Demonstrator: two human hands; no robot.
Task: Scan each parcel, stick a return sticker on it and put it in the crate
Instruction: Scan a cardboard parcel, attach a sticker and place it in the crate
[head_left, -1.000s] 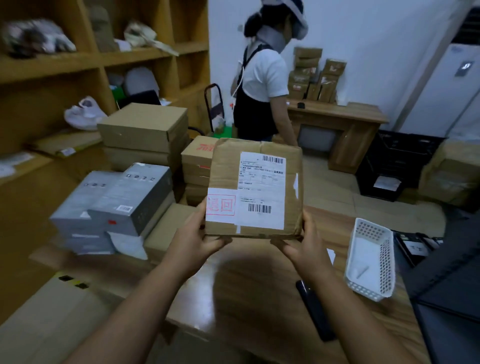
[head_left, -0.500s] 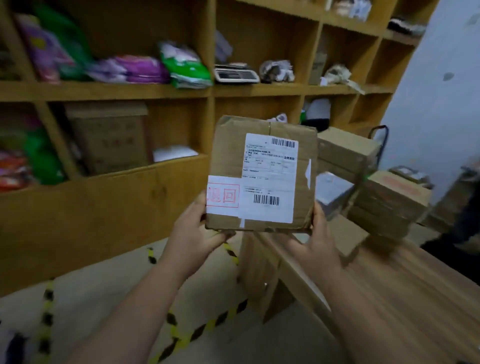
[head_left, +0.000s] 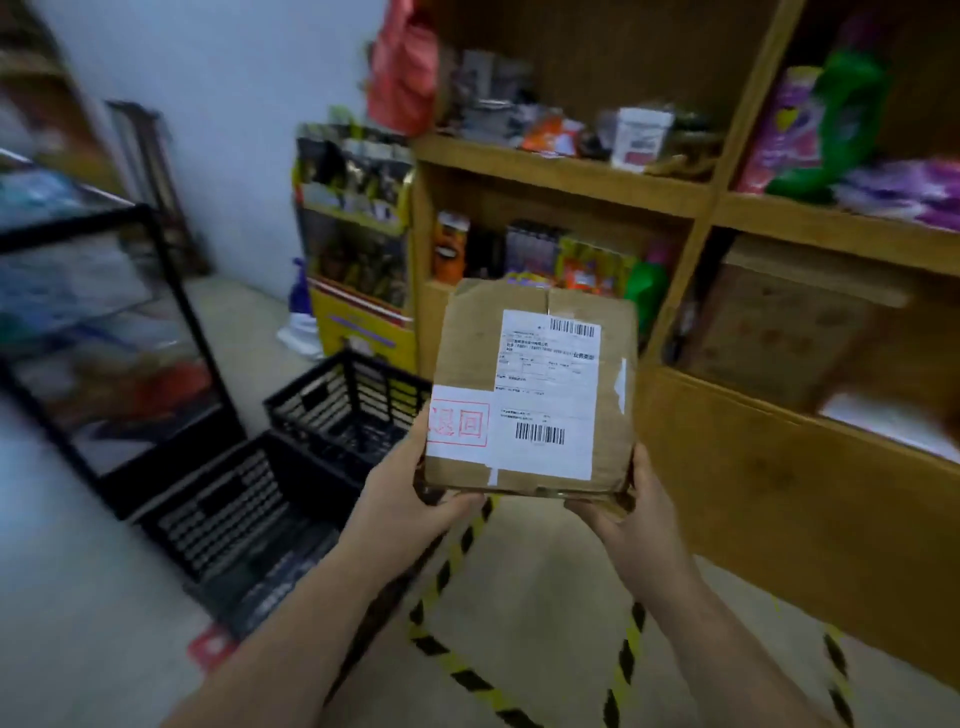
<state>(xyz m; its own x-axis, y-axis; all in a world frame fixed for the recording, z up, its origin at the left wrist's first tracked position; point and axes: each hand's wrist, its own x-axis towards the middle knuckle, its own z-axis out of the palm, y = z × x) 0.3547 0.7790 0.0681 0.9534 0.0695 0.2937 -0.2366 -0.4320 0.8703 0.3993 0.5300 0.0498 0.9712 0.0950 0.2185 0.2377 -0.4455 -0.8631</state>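
A brown cardboard parcel (head_left: 535, 387) is being held upright in mid-air at the centre of the view, its labelled face turned toward the camera. Its lower left corner is being gripped by the left hand (head_left: 415, 499), its lower right corner by the right hand (head_left: 631, 512), fingers curled round the bottom edge. A white return sticker (head_left: 460, 423) with red characters is lying beside the shipping label (head_left: 545, 395). Two black crates (head_left: 291, 467) are sitting on the floor at nine o'clock; wooden shelving (head_left: 701, 208) is standing at one o'clock.
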